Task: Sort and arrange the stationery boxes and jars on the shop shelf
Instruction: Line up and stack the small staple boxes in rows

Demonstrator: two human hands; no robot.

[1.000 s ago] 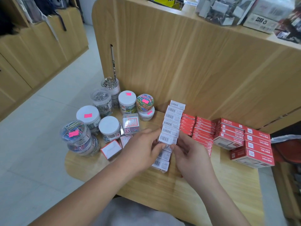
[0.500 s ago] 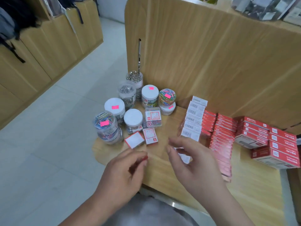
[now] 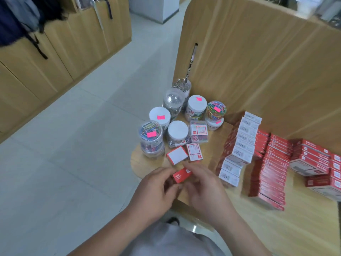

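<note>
Looks like a stationery shop. Shows in the many identical red boxes [image 3: 275,163] lined up in rows at centre right on a low wooden shelf [image 3: 304,228], some with barcodes on white ends. Shows too in the clear jars [image 3: 151,133] of coloured and metal clips clustered mid-frame, several with pink stickers [image 3: 160,117] on the lids. Backed by a tall wood display panel [image 3: 258,61], with blurred packaged goods [image 3: 323,10] on top at upper right. Across a pale tiled floor [image 3: 64,163], at upper left, wooden cabinets [image 3: 46,61] with bags [image 3: 18,19] hanging above.

Bags [image 3: 16,21] hang over wooden cabinets [image 3: 55,58] by tiled floor [image 3: 73,145].
</note>
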